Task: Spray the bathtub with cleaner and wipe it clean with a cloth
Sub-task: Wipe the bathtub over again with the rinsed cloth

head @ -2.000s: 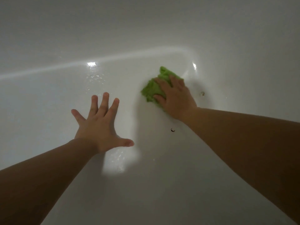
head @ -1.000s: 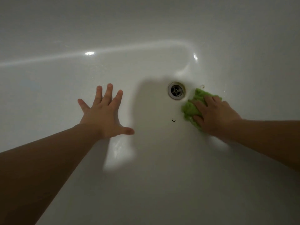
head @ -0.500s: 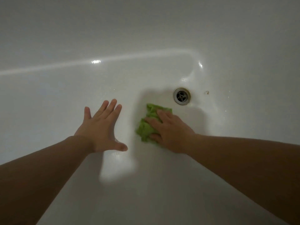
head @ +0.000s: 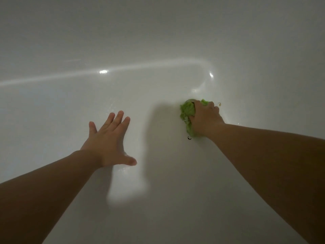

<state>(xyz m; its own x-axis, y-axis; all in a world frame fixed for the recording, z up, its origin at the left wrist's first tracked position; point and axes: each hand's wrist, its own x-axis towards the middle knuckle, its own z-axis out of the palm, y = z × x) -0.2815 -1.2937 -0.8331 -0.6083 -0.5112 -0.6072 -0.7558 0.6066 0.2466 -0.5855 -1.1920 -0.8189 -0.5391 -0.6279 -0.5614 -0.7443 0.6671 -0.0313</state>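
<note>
I look down into a white bathtub (head: 158, 199) with a wet, shiny floor. My right hand (head: 204, 118) grips a bunched green cloth (head: 186, 113) and presses it onto the tub floor at the far right, over the drain. Only a grey sliver of the drain (head: 190, 100) shows at the cloth's top edge. My left hand (head: 109, 140) lies flat on the tub floor at the centre left, fingers straight and spread, holding nothing. No spray bottle is in view.
The tub's far wall (head: 158, 32) rises behind a curved corner (head: 209, 71). A small dark curl (head: 189, 137) lies just below the cloth, and a brownish speck (head: 219, 103) sits beside my right knuckles.
My right hand has swept the cloth from the middle of the floor up and to the right, covering the drain. The cloth is now more bunched. My left hand has stayed planted.
</note>
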